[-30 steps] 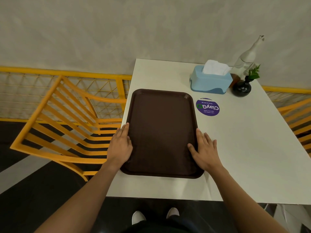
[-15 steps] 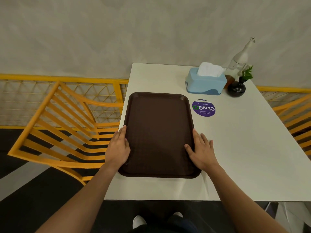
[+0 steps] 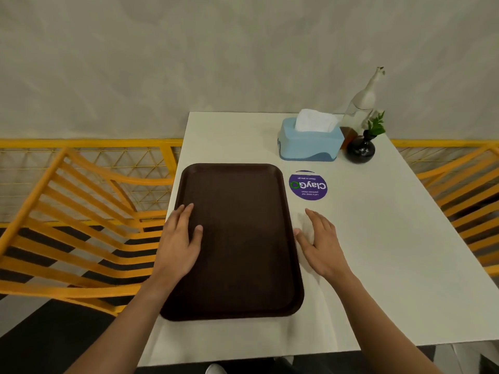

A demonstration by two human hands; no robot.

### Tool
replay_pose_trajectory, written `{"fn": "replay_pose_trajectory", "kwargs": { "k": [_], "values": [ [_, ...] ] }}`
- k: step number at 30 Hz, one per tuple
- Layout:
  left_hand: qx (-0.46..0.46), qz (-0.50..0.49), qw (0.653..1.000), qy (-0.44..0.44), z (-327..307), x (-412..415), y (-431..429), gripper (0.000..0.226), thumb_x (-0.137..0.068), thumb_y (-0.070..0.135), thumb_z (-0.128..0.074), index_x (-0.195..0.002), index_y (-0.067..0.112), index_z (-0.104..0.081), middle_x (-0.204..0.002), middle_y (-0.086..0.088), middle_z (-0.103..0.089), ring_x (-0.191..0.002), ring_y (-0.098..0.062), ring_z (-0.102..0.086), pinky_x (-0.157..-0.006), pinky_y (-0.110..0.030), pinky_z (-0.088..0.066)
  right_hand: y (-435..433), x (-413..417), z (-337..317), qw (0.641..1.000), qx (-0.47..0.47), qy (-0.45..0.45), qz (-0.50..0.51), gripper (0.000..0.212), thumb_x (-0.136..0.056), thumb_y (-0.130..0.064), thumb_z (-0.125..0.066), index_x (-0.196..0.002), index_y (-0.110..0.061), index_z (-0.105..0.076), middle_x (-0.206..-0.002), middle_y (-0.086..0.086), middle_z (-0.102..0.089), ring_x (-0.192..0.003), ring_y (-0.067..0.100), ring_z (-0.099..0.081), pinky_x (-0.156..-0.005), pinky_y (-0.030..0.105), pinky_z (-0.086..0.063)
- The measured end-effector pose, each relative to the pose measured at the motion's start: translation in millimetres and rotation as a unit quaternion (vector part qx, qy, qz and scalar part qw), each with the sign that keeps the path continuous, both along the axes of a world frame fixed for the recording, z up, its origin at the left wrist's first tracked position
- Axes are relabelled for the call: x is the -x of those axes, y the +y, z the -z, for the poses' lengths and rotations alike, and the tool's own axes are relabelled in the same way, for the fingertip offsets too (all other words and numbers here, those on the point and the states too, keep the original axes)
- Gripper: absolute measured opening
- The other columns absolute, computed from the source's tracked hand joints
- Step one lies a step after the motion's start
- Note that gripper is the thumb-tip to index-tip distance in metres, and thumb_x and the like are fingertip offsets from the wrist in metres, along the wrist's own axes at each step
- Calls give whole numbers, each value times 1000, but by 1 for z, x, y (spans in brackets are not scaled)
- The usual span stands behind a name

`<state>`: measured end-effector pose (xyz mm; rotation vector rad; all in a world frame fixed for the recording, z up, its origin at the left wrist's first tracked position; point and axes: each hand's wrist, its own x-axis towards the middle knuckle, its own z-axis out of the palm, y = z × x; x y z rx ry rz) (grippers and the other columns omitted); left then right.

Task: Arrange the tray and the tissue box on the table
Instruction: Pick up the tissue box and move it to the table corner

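Spanning most of the view: white table [image 3: 378, 265], pushed against a grey wall, orange slatted chairs [image 3: 81, 225] flanking both sides. Lying flat along the table's left edge: dark brown tray [image 3: 240, 238], long side running away from the viewer, near corner close to the front edge. Judging by the look: stiff moulded plastic, light, textured bed, likely sliding easily on the smooth top; best taken by the raised rims on the two long sides. Sitting at the far end, well apart from the tray: pale blue tissue box [image 3: 310, 143], white tissue poking up, touching or just beside a clear bottle [image 3: 360, 109] and a small black vase [image 3: 360, 149]. Probably light and rigid, gripping across its short sides seeming safest, away from the soft tissue. Resting palm-down on the tray's left rim, fingers spread, gripping nothing: left hand [image 3: 179, 244]. Hovering or lying flat just beside the right rim, fingers open, holding nothing: right hand [image 3: 321, 244]. Showing between tray and box: purple round sticker [image 3: 308, 185].
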<state>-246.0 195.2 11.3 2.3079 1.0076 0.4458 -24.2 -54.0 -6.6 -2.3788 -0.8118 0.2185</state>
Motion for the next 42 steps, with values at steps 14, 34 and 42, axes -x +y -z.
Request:
{"fn": "replay_pose_trajectory", "kwargs": {
  "k": [14, 34, 42],
  "values": [
    [47, 62, 992, -94, -42, -238, -24, 75, -91, 46, -63, -155, 28, -28, -153, 2, -38, -141, -17, -39, -105, -26, -31, 38, -197, -44, 990, -134, -12, 48, 60, -97, -44, -57, -150, -29, -33, -154, -3, -38, -138, 14, -36, -103, 27, -29],
    [166, 9, 982, -88, -2, -399, -4, 99, -74, 34, -86, -152, 14, -28, -141, -9, -53, -128, -30, -52, -100, -39, -49, 74, -314, 7, 980, -155, 120, 15, 84, -90, -31, -71, -155, -19, -20, -146, -1, -50, -131, 21, -49, -106, 42, -45],
    [176, 2, 978, -115, 5, -401, -1, 81, -74, 33, -87, -142, 21, -44, -121, 6, -61, -101, -11, -56, -63, -6, -42, 73, -315, 16, 983, -157, 96, 8, 62, -94, -24, -68, -146, -24, -36, -130, -6, -59, -117, 17, -57, -88, 24, -43]
  ]
}}
